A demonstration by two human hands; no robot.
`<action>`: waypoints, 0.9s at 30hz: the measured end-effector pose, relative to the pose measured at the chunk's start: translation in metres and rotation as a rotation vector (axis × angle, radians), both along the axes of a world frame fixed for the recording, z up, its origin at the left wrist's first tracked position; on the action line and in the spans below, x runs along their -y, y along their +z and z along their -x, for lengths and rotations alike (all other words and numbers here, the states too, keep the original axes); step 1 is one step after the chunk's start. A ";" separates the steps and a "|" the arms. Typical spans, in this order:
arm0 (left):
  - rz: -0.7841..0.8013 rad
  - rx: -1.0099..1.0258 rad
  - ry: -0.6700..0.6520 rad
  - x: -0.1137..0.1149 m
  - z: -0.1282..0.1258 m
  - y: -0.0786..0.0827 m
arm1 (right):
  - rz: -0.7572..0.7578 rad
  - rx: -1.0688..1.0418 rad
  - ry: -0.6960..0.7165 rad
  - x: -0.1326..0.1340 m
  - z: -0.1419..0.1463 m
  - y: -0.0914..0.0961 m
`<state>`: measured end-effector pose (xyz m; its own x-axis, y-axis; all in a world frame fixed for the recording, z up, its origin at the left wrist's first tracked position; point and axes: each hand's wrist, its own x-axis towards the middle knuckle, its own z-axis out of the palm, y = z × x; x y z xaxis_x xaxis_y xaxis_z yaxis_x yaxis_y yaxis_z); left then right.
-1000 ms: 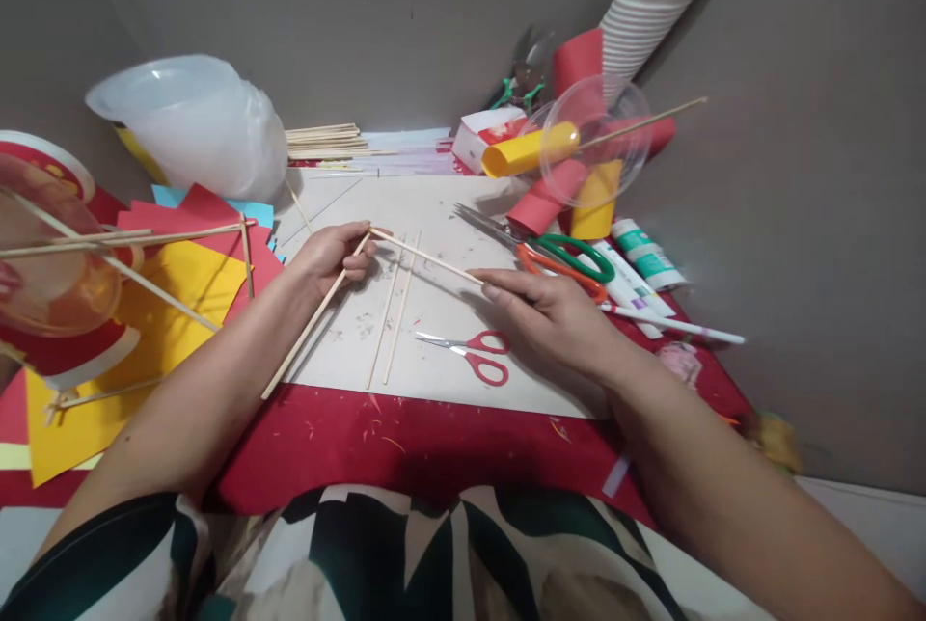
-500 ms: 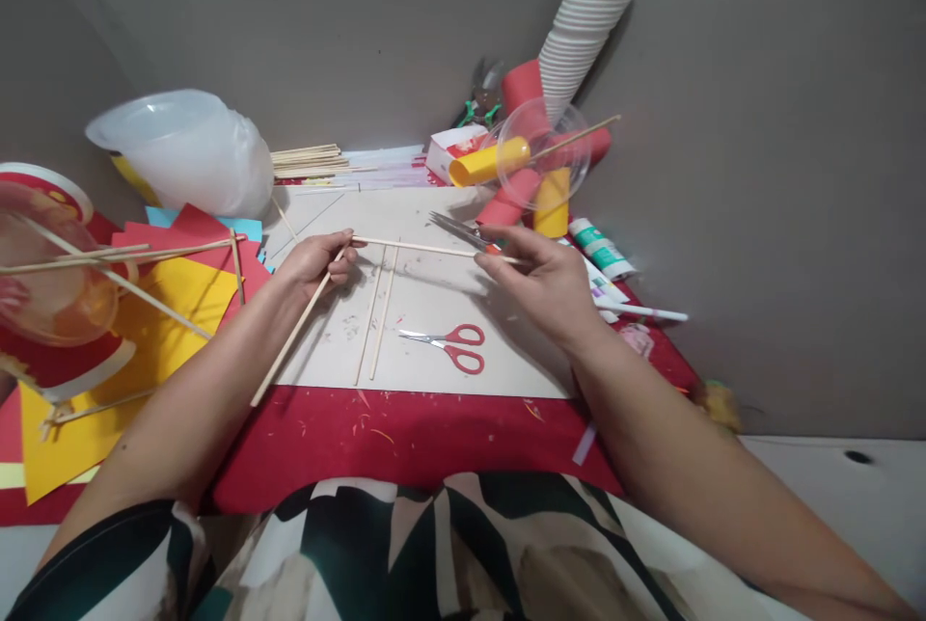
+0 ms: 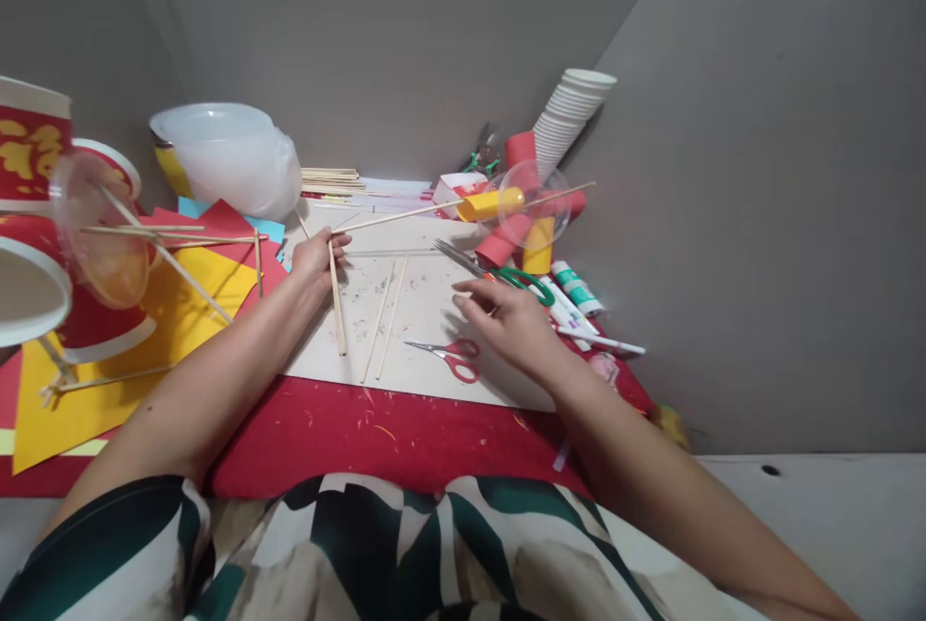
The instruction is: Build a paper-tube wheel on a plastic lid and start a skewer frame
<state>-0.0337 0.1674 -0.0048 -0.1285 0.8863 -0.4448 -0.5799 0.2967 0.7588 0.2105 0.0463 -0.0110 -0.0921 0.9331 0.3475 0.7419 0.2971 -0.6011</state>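
Note:
My left hand [image 3: 318, 255] pinches thin wooden sticks where their ends meet. One stick [image 3: 397, 216] points away to the right toward a yellow paper tube; the others [image 3: 337, 312] hang toward me over the white board [image 3: 311, 351]. Nothing shows in my right hand [image 3: 503, 317], whose thumb and fingers are slightly apart above the board. It is beside green-handled scissors [image 3: 531, 282]. Below it lie small red-handled scissors [image 3: 459, 359]. Two loose sticks [image 3: 391, 317] lie side by side on the board between my hands.
Paper cups [image 3: 571, 110] are stacked at the back right behind a pinwheel of red and yellow tubes [image 3: 537, 245]. A glue stick [image 3: 577, 288] lies at the right. Red-and-white paper buckets [image 3: 33, 158] and coloured paper [image 3: 209, 274] fill the left. Spare sticks [image 3: 329, 179] lie behind.
My right hand has let go of the stick and drawn slightly back. The stick in my left hand now slants farther up and away, and the hanging sticks point more toward me.

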 end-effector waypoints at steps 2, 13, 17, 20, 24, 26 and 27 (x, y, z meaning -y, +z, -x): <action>-0.003 -0.018 0.009 0.001 -0.001 -0.002 | 0.026 0.215 0.064 0.005 0.013 0.010; -0.008 -0.033 0.000 0.001 0.001 -0.008 | 0.019 1.043 0.480 -0.048 0.080 0.014; -0.008 -0.034 -0.002 0.000 0.001 -0.008 | 0.020 1.130 0.575 -0.057 0.084 0.012; 0.000 -0.040 -0.004 0.000 0.001 -0.007 | 0.033 1.157 0.634 -0.056 0.080 0.016; 0.015 -0.039 -0.009 -0.001 0.001 -0.008 | 0.022 1.137 0.708 -0.053 0.072 0.020; 0.015 -0.033 -0.010 -0.002 0.001 -0.010 | 0.016 1.108 0.752 -0.053 0.068 0.022; 0.013 -0.029 -0.008 -0.002 0.002 -0.010 | 0.013 1.088 0.772 -0.053 0.067 0.023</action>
